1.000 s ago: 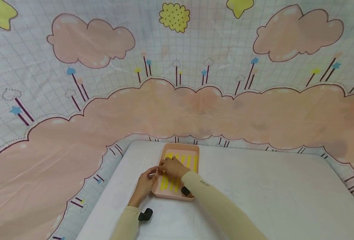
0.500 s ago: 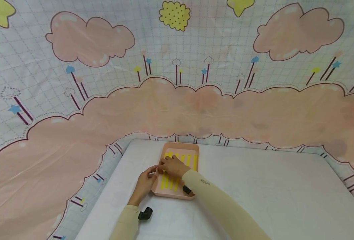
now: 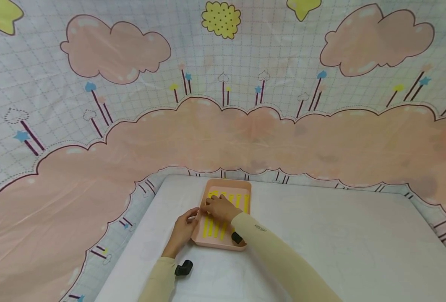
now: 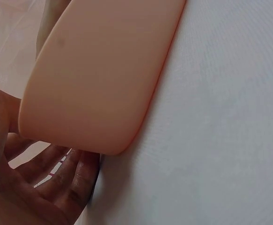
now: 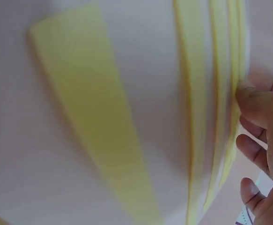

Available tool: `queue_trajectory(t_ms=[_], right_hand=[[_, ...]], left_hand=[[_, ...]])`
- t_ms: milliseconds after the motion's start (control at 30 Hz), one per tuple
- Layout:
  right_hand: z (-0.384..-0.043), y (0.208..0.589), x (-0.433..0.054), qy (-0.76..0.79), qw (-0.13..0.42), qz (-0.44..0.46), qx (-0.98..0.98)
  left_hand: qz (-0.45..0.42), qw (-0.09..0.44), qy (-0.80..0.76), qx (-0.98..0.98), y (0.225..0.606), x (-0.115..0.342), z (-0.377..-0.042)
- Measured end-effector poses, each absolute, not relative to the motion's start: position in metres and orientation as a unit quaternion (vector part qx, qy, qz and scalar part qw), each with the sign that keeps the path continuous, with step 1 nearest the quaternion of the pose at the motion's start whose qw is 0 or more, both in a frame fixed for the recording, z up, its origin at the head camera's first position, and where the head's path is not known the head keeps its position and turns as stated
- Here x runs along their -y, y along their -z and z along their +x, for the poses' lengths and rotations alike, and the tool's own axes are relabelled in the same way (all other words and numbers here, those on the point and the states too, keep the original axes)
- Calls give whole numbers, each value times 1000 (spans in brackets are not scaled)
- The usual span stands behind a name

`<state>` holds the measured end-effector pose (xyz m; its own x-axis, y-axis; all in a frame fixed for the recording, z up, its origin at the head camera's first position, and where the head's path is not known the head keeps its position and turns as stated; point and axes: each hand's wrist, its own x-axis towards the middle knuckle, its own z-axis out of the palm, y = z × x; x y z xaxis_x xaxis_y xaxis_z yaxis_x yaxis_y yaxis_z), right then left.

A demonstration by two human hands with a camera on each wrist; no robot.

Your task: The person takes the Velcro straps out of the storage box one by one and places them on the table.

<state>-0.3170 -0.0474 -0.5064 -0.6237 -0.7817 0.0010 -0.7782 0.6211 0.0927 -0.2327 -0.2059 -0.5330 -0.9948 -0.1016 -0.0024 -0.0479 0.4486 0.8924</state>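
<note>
A shallow peach-pink tray (image 3: 219, 246) lies on the white table, with several flat yellow strips (image 3: 223, 230) side by side in it. My left hand (image 3: 182, 233) holds the tray's left wall, and in the left wrist view its fingers (image 4: 73, 183) reach past the corner of the tray. Over the inside of the tray, my right hand (image 3: 220, 209) bends its fingers down at the leftmost strips. Seen from the right wrist, the thumb (image 5: 255, 105) lies against the edge of a yellow strip (image 5: 234, 70), apparently pinching it. The index fingertip is mostly hidden.
The white table (image 3: 321, 243) extends to the right of the tray. Behind it and on the left hangs a printed cloth (image 3: 283, 142) with clouds and stars. A black wrist camera (image 3: 183, 267) sits on the left sleeve; another (image 3: 236, 238) is over the tray's near right corner.
My right hand has shifted very slightly to the right over the strips. The left hand keeps its place on the tray, and the tray has not visibly moved.
</note>
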Motion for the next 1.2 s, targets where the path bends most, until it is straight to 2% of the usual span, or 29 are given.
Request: queue_trajectory(t_ms=[467, 867, 1100, 1200], right_hand=[[-322, 507, 49, -29, 12, 439, 898], [-324, 505, 50, -35, -17, 445, 895], [-329, 509, 51, -1, 18, 473, 881], [-329, 508, 53, 0, 15, 477, 879]], left_hand=[[51, 30, 526, 849, 533, 206, -234], [45, 29, 520, 853, 530, 206, -232], [41, 32, 514, 856, 528, 205, -232], [41, 33, 514, 856, 531, 206, -234]])
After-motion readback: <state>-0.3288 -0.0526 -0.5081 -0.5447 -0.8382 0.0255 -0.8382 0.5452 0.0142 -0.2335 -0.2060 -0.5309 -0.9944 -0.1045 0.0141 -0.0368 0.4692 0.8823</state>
